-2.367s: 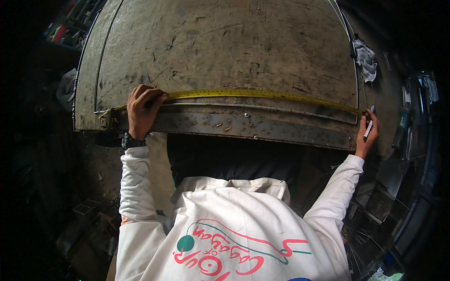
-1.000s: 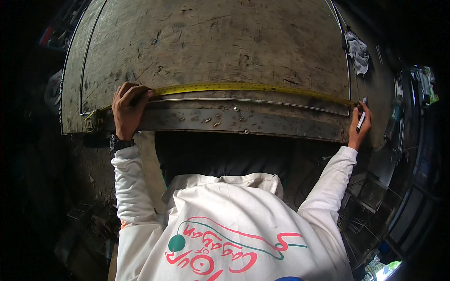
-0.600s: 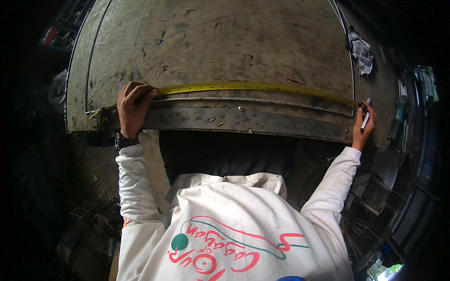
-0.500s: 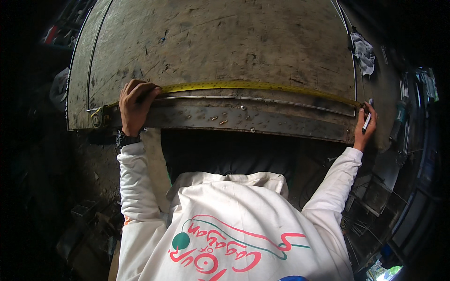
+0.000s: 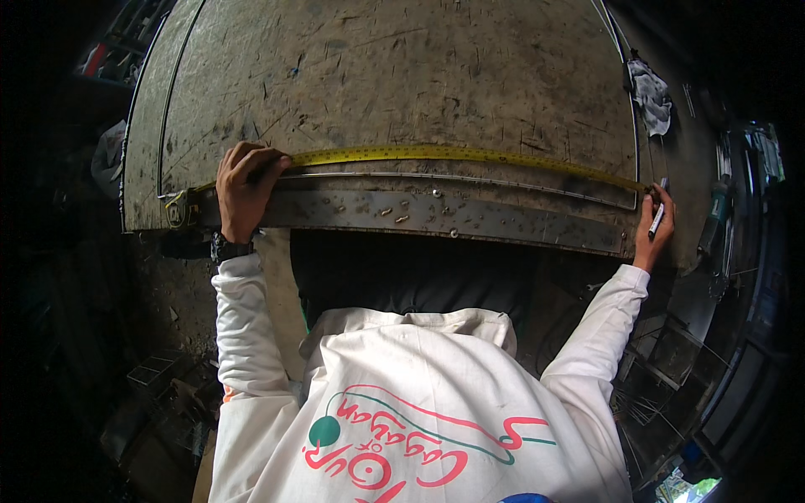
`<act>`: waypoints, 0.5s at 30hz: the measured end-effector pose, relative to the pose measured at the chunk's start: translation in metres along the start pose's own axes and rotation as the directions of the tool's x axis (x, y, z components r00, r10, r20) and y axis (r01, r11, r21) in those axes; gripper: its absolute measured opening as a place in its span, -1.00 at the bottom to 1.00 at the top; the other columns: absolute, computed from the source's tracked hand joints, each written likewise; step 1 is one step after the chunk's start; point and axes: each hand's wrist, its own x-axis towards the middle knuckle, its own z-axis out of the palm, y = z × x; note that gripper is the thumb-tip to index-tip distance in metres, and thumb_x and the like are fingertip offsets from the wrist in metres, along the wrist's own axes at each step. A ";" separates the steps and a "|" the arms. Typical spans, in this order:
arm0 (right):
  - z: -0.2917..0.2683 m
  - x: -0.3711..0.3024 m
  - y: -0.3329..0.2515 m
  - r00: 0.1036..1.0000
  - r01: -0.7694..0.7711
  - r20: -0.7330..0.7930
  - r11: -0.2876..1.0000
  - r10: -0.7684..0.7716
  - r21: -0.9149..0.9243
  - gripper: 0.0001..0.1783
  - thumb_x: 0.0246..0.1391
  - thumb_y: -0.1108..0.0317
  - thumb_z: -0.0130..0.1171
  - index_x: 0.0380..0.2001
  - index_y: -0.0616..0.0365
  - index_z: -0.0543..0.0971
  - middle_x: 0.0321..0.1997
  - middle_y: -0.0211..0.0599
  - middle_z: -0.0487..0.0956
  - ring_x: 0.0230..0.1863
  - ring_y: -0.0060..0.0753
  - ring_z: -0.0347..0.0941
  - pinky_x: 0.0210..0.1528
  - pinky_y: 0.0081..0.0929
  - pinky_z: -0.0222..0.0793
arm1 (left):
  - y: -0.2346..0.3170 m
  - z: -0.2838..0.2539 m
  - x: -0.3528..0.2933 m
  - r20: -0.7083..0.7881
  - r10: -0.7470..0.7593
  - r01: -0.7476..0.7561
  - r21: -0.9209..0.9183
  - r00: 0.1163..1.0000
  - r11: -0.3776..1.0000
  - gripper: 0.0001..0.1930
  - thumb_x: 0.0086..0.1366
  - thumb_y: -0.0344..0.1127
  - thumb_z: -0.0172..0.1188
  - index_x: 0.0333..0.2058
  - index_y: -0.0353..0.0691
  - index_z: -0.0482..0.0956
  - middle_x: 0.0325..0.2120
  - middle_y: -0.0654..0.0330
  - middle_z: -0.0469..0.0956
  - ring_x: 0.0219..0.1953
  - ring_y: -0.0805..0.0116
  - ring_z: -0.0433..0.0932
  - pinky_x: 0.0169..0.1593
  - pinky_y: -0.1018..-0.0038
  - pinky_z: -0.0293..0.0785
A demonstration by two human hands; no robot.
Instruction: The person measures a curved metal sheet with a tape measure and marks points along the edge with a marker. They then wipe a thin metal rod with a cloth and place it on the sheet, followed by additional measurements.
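Observation:
A yellow tape measure is stretched across the near part of a worn wooden table, just beyond a thin metal rod. My left hand is closed round the blade near the tape's case, which lies at the left corner. My right hand pinches the tape's far-right end by the rod frame's corner. A white marker is also tucked between its fingers. The rod bends away from me at both corners, forming the sides of a frame.
A pitted steel strip runs along the near edge of the wooden table. A crumpled grey cloth lies at the right side. Beyond it is a greenish power tool. Metal scraps lie on the floor at right.
Almost nothing differs. The view has shifted very slightly, and both hands stay on the stretched tape.

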 end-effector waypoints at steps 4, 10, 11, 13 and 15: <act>0.000 0.001 0.003 1.000 -0.006 0.010 1.000 0.006 0.002 -0.70 0.27 0.40 0.22 0.05 0.14 0.65 0.03 -0.22 0.60 0.01 -0.29 0.56 0.05 -0.35 0.45 | 0.000 0.000 0.000 0.004 0.002 -0.002 -0.012 1.000 1.000 -0.87 0.16 -0.32 0.45 -0.32 -0.18 0.74 -0.35 0.20 0.64 -0.24 0.17 0.61 -0.08 0.32 0.46; 0.000 0.000 0.003 1.000 -0.005 0.013 1.000 0.004 0.017 -0.70 0.28 0.39 0.21 0.05 0.14 0.65 0.04 -0.21 0.61 0.02 -0.27 0.56 0.08 -0.34 0.45 | 0.000 0.000 0.001 0.002 0.005 -0.005 -0.004 1.000 1.000 -0.87 0.17 -0.32 0.45 -0.31 -0.18 0.75 -0.36 0.20 0.64 -0.25 0.18 0.61 -0.09 0.31 0.46; 0.000 0.000 0.003 1.000 -0.006 0.011 1.000 0.006 0.015 -0.70 0.28 0.39 0.21 0.05 0.14 0.65 0.04 -0.21 0.61 0.02 -0.27 0.56 0.08 -0.34 0.44 | 0.001 0.000 0.001 -0.002 0.009 -0.009 -0.002 1.000 1.000 -0.87 0.17 -0.32 0.45 -0.32 -0.18 0.75 -0.36 0.20 0.64 -0.25 0.19 0.61 -0.09 0.32 0.47; 0.001 0.000 0.001 1.000 -0.009 0.008 1.000 0.009 0.014 -0.70 0.28 0.39 0.21 0.05 0.15 0.65 0.05 -0.21 0.61 0.03 -0.27 0.56 0.09 -0.34 0.44 | 0.000 -0.001 0.000 0.009 -0.003 0.003 -0.002 1.000 1.000 -0.86 0.17 -0.31 0.45 -0.30 -0.16 0.75 -0.35 0.21 0.64 -0.24 0.18 0.61 -0.07 0.31 0.46; 0.001 0.001 0.001 1.000 0.000 0.012 1.000 0.000 0.021 -0.70 0.28 0.40 0.20 0.05 0.15 0.64 0.05 -0.21 0.61 0.03 -0.28 0.55 0.09 -0.35 0.43 | -0.005 -0.003 -0.004 0.040 -0.038 0.038 -0.003 0.998 0.999 -0.83 0.17 -0.28 0.46 -0.26 -0.13 0.75 -0.31 0.21 0.64 -0.20 0.17 0.60 -0.02 0.30 0.44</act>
